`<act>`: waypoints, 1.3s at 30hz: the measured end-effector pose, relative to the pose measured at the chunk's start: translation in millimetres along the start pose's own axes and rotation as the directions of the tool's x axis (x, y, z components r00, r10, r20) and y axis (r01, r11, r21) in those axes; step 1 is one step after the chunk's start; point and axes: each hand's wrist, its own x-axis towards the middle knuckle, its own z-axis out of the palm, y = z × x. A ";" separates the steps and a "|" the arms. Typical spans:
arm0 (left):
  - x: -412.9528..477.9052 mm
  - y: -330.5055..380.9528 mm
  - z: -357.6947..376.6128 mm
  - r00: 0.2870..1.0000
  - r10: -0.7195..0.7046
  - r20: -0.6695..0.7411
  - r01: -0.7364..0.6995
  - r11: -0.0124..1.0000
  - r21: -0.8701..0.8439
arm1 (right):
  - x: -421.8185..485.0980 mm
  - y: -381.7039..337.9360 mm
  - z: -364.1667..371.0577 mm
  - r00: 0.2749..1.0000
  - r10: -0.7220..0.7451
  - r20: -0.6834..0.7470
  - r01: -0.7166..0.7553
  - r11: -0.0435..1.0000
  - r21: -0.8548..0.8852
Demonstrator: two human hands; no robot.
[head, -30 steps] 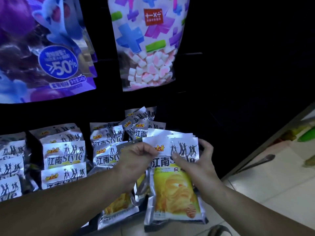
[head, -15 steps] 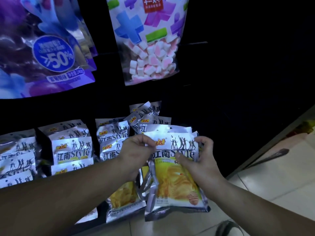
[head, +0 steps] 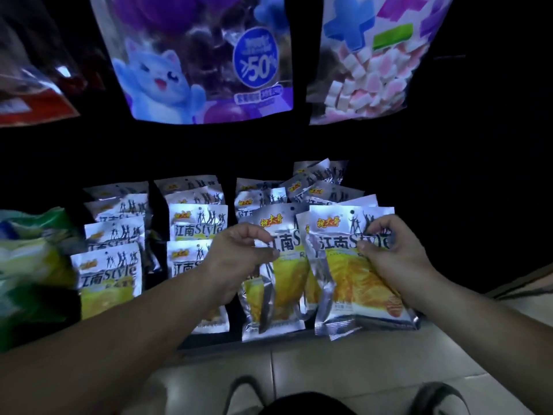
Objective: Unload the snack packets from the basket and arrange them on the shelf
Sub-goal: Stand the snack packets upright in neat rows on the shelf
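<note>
Silver and yellow snack packets lie in overlapping rows on a dark low shelf (head: 209, 344). My left hand (head: 242, 256) pinches the upper left edge of one packet (head: 284, 283) at the front of the third row. My right hand (head: 392, 250) grips a small stack of the same packets (head: 356, 283) just to the right, at the shelf's front edge. More packets (head: 197, 223) fill the rows to the left. The basket (head: 302, 399) shows only as dark handles and a rim at the bottom.
Large hanging bags fill the upper shelf: a purple one with a blue cat (head: 194, 61) and one with pink and white cubes (head: 365, 70). Green and yellow bags (head: 30, 265) sit at far left. Pale floor tiles (head: 359, 369) lie below the shelf.
The single stack held by both hands has split: my left hand now holds one packet to the left, my right hand keeps the rest. The view has shifted left.
</note>
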 end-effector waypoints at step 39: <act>47.8 44.5 185.0 0.966 0.257 -0.013 -0.239 0.916 0.321 | 38.0 94.4 -104.0 0.973 0.231 0.005 -0.227 0.955 0.190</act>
